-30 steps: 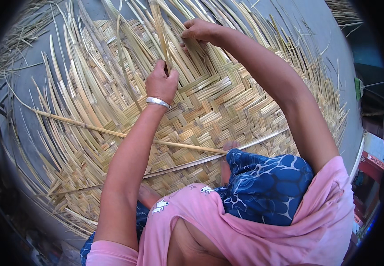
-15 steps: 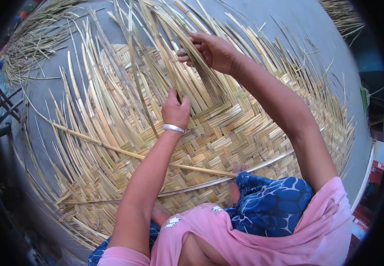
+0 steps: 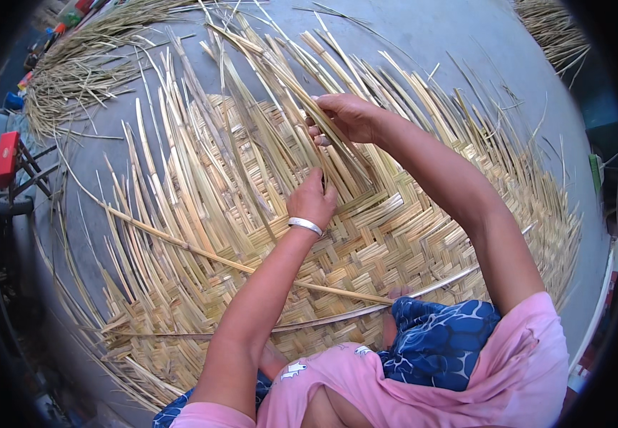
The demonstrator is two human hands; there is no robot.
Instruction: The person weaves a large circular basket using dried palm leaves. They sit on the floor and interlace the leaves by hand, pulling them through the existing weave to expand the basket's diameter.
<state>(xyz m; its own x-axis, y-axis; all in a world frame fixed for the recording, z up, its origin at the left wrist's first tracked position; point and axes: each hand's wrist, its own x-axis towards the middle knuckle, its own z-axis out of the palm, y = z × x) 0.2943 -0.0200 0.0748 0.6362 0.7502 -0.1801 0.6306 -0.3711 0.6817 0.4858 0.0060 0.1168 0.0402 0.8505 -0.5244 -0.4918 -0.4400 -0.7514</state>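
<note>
A large mat of flat, straw-coloured split-cane strips lies before me, its herringbone woven part (image 3: 351, 250) close to my body. Long loose strip ends (image 3: 173, 157) fan out from the weave toward the far side. My right hand (image 3: 348, 118) is closed round several raised cane strips (image 3: 337, 143) and holds them tilted up off the mat. Nearer to me and to the left, my left hand (image 3: 312, 202), with a silver bangle at the wrist, has its fingers closed at the base of the upright strips. What lies between those fingertips is partly hidden.
A long thin cane (image 3: 216, 258) lies slantwise across the mat, and a pale curved strip (image 3: 344, 312) crosses near my knees. Heaps of loose strips (image 3: 80, 85) lie at the far left and far right (image 3: 551, 36). A red-topped folding stool (image 3: 7, 158) stands at the left.
The whole view has shifted slightly. My left hand has moved a little to the right along the weave. My right hand has come nearer and lower with the cane strips in it.
</note>
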